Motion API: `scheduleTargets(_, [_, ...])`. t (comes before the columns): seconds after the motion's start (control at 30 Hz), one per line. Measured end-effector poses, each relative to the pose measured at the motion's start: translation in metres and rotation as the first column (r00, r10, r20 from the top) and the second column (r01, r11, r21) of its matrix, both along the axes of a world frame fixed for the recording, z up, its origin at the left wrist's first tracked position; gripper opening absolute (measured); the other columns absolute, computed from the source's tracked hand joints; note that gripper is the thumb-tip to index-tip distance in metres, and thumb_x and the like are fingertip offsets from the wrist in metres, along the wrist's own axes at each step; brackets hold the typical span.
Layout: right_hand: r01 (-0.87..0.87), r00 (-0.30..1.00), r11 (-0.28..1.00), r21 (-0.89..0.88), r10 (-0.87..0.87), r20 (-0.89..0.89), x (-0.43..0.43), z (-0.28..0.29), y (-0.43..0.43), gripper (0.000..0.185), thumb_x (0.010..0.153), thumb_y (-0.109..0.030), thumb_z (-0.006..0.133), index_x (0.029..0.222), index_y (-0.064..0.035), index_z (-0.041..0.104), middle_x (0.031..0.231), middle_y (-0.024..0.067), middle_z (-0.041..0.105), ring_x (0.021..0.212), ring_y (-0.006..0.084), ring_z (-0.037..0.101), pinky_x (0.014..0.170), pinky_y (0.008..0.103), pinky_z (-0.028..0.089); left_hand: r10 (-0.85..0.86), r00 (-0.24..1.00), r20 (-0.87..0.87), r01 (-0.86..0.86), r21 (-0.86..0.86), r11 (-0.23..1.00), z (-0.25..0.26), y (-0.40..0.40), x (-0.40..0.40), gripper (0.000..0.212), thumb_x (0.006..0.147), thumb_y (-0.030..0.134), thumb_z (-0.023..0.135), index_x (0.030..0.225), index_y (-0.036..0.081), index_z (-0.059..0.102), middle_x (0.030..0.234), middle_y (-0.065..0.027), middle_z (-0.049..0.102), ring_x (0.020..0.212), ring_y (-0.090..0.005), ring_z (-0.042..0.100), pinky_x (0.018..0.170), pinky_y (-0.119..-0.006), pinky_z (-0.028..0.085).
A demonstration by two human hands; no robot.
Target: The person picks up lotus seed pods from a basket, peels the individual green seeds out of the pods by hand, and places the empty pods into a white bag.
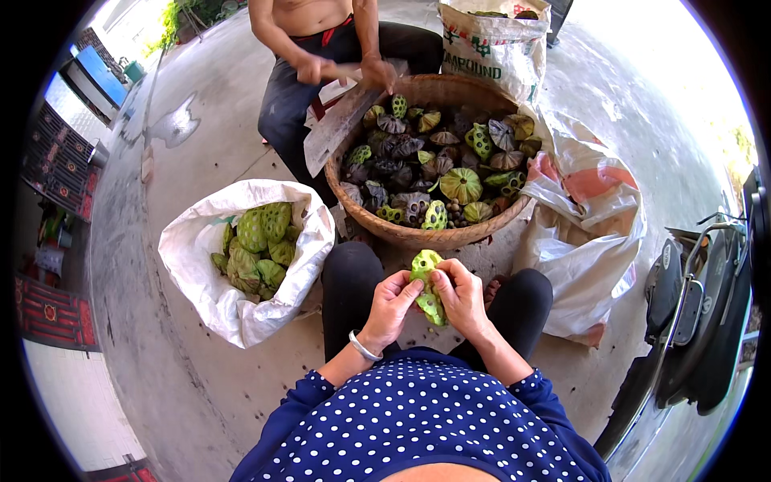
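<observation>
A green lotus seed pod (429, 304), torn along its length, is held between my two hands above my lap. My left hand (391, 304) pinches its left side with thumb and fingers; a metal bangle circles that wrist. My right hand (461, 295) grips the pod's right side, thumb pressed on it. Just beyond my knees stands a round woven basket (415, 238) with many green and dark, dried lotus pods and some loose brown seeds. An open white woven sack (199, 268) at the left contains green lotus pods (244, 268).
Across the basket sits another person, both hands (349, 72) blurred around a stick-like tool near a board (337, 129) on the basket's rim. A filled sack (494, 54) stands behind the basket, a crumpled sack (584, 241) lies to its right, and a scooter (692, 307) is at far right.
</observation>
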State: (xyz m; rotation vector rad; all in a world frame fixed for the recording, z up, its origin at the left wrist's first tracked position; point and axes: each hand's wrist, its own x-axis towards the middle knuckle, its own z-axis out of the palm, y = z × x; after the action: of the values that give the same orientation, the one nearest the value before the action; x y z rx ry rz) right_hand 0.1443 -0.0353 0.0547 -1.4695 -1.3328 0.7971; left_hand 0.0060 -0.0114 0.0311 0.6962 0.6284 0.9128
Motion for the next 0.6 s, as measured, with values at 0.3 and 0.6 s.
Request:
scheduleTargets(0.3, [-0.107, 0.968, 0.986, 0.127, 0.074, 0.238, -0.009, 0.013, 0.017, 0.024, 0.079, -0.018, 0.065, 0.091, -0.0004, 0.053, 0.072, 0.0147, 0.057, 0.063, 0.0285, 0.059, 0.055, 0.0339, 0.046, 0.071, 0.995, -0.075, -0.06, 0.142, 0.988, -0.001, 0.013, -0.011, 0.013, 0.09, 0.016, 0.053, 0.093, 0.003, 0.056, 0.081, 0.0006, 0.059, 0.068, -0.0037, 0.054, 0.06, -0.017, 0.046])
scheduleTargets(0.6, [-0.119, 0.539, 0.971, -0.208, -0.113, -0.835, 0.002, 0.012, 0.056, 0.02, 0.092, -0.023, 0.048, 0.084, -0.0055, 0.051, 0.06, -0.0004, 0.047, 0.04, 0.0047, 0.037, 0.036, 0.0183, 0.027, 0.256, 0.966, 0.018, -0.257, 0.118, 0.959, 0.018, 0.029, -0.03, 0.012, 0.09, 0.016, 0.053, 0.092, 0.004, 0.056, 0.08, 0.0007, 0.059, 0.066, -0.005, 0.057, 0.058, -0.019, 0.049])
